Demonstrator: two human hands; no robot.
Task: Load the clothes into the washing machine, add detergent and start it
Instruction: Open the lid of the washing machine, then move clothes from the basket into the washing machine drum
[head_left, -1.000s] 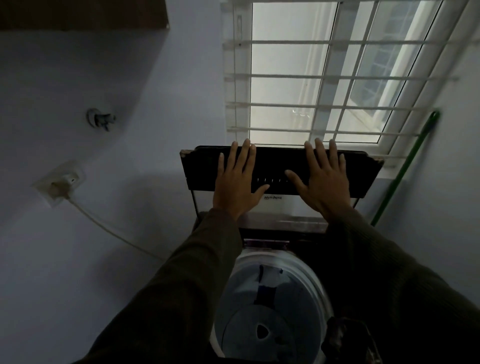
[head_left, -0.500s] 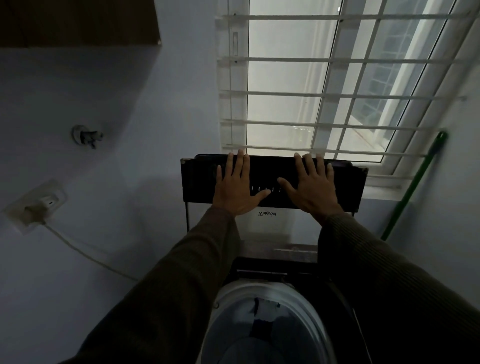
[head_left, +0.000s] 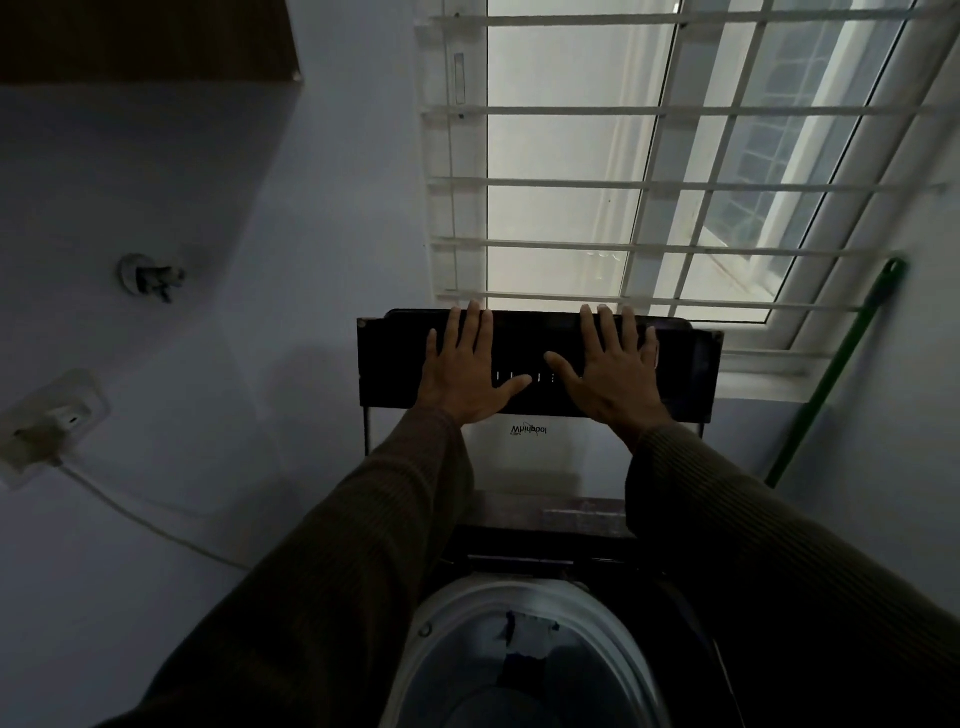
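A top-loading washing machine stands below me, its round drum opening (head_left: 457, 613) with a pale rim showing at the bottom. The dark lid (head_left: 389, 364) is raised upright against the window, with a brand logo on the pale panel under it. My left hand (head_left: 465, 371) lies flat on the lid, fingers spread, fingertips at its top edge. My right hand (head_left: 610, 369) presses flat on the lid's right half the same way. Neither hand holds anything. Inside the drum something dark shows; I cannot tell what it is.
A barred white window (head_left: 649, 182) is behind the lid. A green broom handle (head_left: 831, 384) leans in the right corner. On the left wall are a tap (head_left: 150, 278), a socket with a plug (head_left: 52, 421) and its cable. A dark cabinet (head_left: 145, 39) hangs top left.
The view has tilted up and the drum has slid lower in frame. Both hands stay flat on the raised lid, now reaching its top edge.
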